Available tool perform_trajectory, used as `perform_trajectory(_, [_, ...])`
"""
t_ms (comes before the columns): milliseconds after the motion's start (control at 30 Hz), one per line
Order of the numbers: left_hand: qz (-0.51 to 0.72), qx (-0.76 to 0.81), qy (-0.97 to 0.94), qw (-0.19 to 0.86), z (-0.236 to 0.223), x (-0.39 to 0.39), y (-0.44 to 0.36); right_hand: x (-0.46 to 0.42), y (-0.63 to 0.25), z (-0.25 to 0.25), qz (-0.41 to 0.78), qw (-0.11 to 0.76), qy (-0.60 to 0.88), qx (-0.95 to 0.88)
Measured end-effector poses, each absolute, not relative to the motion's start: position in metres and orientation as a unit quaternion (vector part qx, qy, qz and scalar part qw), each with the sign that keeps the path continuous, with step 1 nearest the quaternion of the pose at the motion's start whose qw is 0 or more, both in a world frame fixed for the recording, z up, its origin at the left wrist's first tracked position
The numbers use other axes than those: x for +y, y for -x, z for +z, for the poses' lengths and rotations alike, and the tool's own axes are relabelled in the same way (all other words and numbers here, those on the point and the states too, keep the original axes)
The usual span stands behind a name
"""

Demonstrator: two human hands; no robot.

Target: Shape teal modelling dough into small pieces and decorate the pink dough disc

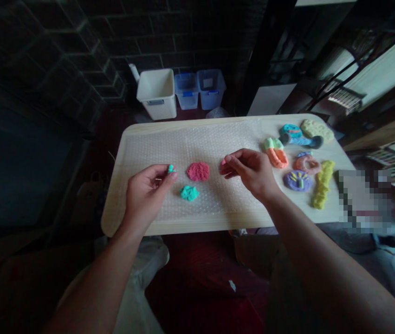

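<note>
My left hand [147, 189] pinches a small piece of teal modelling clay [171, 169] between thumb and fingertips, above the left part of the bubble wrap [141, 146]. Between my hands a flattened red clay lump [198, 171] lies on the wrap. Just nearer to me sits a teal clay lump [189, 193] with a rough surface. My right hand [249, 171] is closed in a pinch to the right of the red lump, with a small bit of pink clay [223, 162] at its fingertips.
Several coloured clay shapes lie on the table's right end, among them a purple disc [298, 181], a yellow strip [323, 184] and an orange-green piece [276, 154]. Beyond the pale table [169, 227] stand a white bin [157, 93] and two clear tubs [211, 89].
</note>
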State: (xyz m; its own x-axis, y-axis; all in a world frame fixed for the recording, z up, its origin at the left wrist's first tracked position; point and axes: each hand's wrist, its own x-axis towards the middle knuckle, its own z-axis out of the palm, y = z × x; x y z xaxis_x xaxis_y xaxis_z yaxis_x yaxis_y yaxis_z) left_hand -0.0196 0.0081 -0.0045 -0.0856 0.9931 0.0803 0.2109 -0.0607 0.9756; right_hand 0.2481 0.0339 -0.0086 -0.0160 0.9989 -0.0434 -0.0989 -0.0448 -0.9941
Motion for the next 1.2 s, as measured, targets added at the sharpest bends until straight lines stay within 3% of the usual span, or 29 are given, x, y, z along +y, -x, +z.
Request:
perform_trajectory(167, [0.534, 0.546, -0.456, 0.457, -0.005, 0.002, 0.045, 0.039, -0.236, -0.01, 0.504, 0.511, 0.493, -0.491])
perform_trajectory(433, [0.556, 0.539, -0.422, 0.471, 0.017, 0.011, 0.036, 0.047, -0.222, -0.025, 0.606, 0.508, 0.453, -0.411])
perform_trajectory(600, [0.549, 0.499, -0.462, 0.486, 0.036, 0.031, 0.014, 0.044, -0.222, -0.017, 0.598, 0.492, 0.455, -0.44])
perform_trajectory(867, [0.501, 0.487, -0.409, 0.587, -0.005, 0.019, 0.01, 0.037, -0.227, -0.015, 0.585, 0.495, 0.451, -0.458])
perform_trajectory(1200, [0.483, 0.459, -0.357, 0.654, -0.003, 0.024, 0.004, 0.038, -0.211, -0.012, 0.688, 0.463, 0.398, -0.391])
